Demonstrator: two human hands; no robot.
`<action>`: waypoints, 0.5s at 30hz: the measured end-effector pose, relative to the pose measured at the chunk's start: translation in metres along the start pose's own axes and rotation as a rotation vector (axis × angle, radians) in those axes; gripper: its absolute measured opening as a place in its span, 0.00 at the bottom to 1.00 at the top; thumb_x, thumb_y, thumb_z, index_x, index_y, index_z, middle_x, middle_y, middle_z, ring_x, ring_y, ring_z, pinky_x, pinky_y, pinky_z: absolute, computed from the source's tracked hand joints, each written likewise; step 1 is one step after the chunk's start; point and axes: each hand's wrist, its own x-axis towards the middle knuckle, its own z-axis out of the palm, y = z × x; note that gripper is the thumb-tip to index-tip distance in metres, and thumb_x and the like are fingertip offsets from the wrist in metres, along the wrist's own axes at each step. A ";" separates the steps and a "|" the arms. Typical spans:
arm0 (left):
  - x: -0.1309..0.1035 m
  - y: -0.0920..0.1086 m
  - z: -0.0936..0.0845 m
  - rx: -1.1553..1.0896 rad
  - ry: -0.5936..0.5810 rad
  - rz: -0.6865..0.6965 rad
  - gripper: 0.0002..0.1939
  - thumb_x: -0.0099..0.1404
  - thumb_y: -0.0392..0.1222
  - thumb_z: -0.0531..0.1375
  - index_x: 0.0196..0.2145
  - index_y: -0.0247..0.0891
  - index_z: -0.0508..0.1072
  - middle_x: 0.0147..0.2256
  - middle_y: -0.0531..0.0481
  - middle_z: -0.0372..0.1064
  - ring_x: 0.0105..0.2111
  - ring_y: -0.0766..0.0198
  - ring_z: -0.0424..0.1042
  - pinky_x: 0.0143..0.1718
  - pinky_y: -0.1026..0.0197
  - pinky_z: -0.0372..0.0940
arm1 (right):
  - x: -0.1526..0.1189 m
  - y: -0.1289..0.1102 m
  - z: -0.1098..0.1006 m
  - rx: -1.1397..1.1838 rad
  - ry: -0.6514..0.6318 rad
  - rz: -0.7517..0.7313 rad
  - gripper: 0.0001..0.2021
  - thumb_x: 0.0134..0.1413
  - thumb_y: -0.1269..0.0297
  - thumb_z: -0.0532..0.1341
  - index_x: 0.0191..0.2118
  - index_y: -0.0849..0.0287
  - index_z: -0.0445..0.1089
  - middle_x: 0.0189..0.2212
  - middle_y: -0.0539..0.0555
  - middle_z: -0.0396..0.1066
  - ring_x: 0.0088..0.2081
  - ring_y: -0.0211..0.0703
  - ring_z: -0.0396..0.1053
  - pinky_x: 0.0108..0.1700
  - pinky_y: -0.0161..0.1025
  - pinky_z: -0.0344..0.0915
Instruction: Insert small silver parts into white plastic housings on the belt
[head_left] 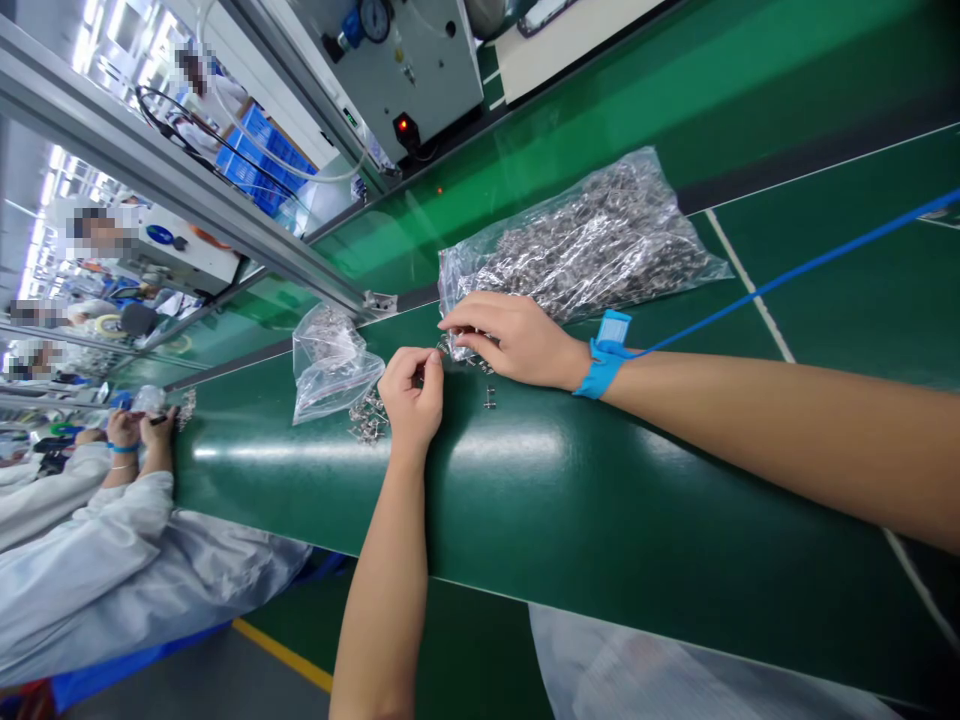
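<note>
My left hand (414, 400) is closed in a pinch above the green work surface (555, 520). Whatever lies between its fingertips is too small to make out, though a bit of metal glints by the thumb. To its left is a loose heap of small metal parts (367, 418). My right hand (517, 338) reaches in from the right, fingers curved and thumb apart from them, over a few more small parts at the mouth of a large clear bag (600, 235) full of such parts. One small metal part (490, 398) lies alone below that hand. A blue wrist strap (600, 368) circles my right wrist.
A smaller clear bag (334, 365) with metal parts lies left of the heap. The strap's blue cord (787, 275) runs off right. Behind stand a metal frame post (247, 210) and a machine box (390, 80). At far left, a co-worker's hands (142, 430) work at the same bench.
</note>
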 end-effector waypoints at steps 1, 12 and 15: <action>0.000 0.000 0.000 0.002 0.003 0.001 0.10 0.71 0.40 0.59 0.32 0.38 0.76 0.30 0.51 0.72 0.30 0.67 0.70 0.32 0.64 0.63 | -0.001 0.001 0.000 -0.011 0.001 0.002 0.10 0.67 0.74 0.54 0.48 0.61 0.71 0.42 0.59 0.73 0.43 0.48 0.70 0.44 0.44 0.68; -0.002 0.007 0.005 0.174 0.015 0.069 0.10 0.68 0.38 0.61 0.27 0.37 0.74 0.24 0.54 0.67 0.24 0.70 0.64 0.28 0.65 0.58 | -0.004 -0.018 0.002 -0.448 -0.228 0.011 0.13 0.66 0.77 0.49 0.40 0.64 0.70 0.37 0.58 0.69 0.34 0.44 0.63 0.32 0.40 0.56; -0.004 0.008 0.008 0.147 0.045 -0.003 0.09 0.65 0.37 0.62 0.26 0.37 0.74 0.23 0.54 0.67 0.25 0.68 0.65 0.29 0.64 0.60 | -0.001 -0.030 0.002 -0.584 -0.277 -0.144 0.17 0.68 0.79 0.47 0.36 0.62 0.70 0.32 0.55 0.68 0.29 0.42 0.59 0.31 0.42 0.52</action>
